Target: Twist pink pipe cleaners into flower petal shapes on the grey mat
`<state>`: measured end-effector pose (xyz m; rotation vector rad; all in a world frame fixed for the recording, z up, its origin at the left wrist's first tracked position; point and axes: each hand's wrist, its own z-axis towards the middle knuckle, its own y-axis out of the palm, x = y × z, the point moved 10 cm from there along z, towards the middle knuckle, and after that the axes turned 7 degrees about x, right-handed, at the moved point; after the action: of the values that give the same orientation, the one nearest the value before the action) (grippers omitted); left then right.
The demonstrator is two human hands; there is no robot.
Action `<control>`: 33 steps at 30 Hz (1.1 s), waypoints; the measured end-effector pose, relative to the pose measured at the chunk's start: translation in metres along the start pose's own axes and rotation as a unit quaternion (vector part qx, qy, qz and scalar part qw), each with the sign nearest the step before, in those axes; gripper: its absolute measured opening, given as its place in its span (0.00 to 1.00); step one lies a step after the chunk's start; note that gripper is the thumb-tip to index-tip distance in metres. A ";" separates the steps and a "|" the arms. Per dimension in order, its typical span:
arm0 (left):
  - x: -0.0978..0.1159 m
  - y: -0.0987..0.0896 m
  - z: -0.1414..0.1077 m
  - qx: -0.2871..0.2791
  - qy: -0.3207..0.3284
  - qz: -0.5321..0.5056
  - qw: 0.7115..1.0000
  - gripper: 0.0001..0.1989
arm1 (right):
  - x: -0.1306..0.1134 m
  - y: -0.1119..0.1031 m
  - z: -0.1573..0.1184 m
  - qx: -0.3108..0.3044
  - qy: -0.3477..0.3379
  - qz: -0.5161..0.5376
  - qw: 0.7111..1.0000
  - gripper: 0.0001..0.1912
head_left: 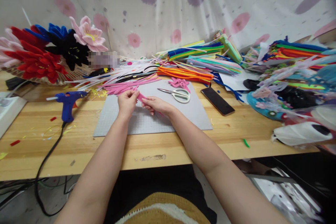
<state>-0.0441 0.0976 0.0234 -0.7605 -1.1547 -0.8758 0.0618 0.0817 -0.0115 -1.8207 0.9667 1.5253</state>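
Both hands hold pink pipe cleaners (142,97) above a grey cutting mat (115,122). My left hand (127,102) pinches them at one end, its fingertips closed. Close by on the right, my right hand (154,105) is closed round the same pink strands; part of them is hidden by its fingers. Behind my left hand lies a bunch of loose pink pipe cleaners (118,87). Scissors (178,95) with pale handles rest on the mat to the right, and a bent pink pipe-cleaner piece (179,83) lies just beyond them.
At the left a blue glue gun (67,105) stands with its cable over the table edge. Pipe-cleaner flowers (42,63) fill the back left. Orange pipe cleaners (185,74) and other coloured bundles lie behind the mat. A phone (217,100) and a white roll (301,133) are at right.
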 end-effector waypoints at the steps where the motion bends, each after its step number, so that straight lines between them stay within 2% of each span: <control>1: 0.002 -0.001 0.000 0.006 0.020 0.018 1.000 0.09 | 0.002 0.000 0.001 0.002 0.007 -0.007 1.000 0.15; 4: 0.004 -0.006 0.002 0.024 0.041 0.043 0.998 0.11 | 0.007 0.003 0.002 0.006 0.030 -0.025 0.999 0.16; 5: 0.000 -0.008 0.003 0.029 0.020 0.032 0.999 0.11 | 0.009 0.003 0.002 0.009 0.038 -0.029 0.999 0.17; 7: -0.014 -0.008 0.004 0.017 -0.064 -0.014 0.998 0.11 | 0.010 0.003 0.001 0.019 0.050 -0.021 0.998 0.17; 10: -0.031 0.009 -0.002 -0.078 -0.203 -0.125 0.968 0.11 | 0.011 0.004 -0.001 0.011 0.064 0.049 0.997 0.17; 12: -0.028 0.022 -0.008 -0.152 -0.241 -0.198 0.938 0.11 | 0.011 0.007 -0.002 -0.015 0.076 0.111 0.991 0.17; 15: -0.019 0.030 -0.012 -0.203 -0.240 -0.255 0.914 0.13 | 0.011 0.012 -0.004 -0.062 0.097 0.165 0.980 0.17; 21: -0.024 0.027 -0.008 -0.183 -0.221 -0.261 0.922 0.14 | 0.014 0.027 -0.010 -0.122 0.132 0.189 0.965 0.18; 24: -0.022 0.028 -0.010 -0.190 -0.209 -0.249 0.926 0.16 | 0.014 0.026 -0.008 -0.107 0.127 0.187 0.968 0.18; 29: -0.017 0.046 -0.024 -0.267 -0.200 -0.236 0.913 0.18 | 0.009 0.018 -0.003 -0.076 0.092 0.217 0.969 0.19; 33: -0.016 0.045 -0.019 -0.243 -0.148 -0.198 0.938 0.18 | 0.012 0.014 0.001 -0.060 0.079 0.192 0.976 0.18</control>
<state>0.0015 0.1045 0.0007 -1.1103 -1.4047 -1.4546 0.0508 0.0719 -0.0229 -1.9439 1.3943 1.7150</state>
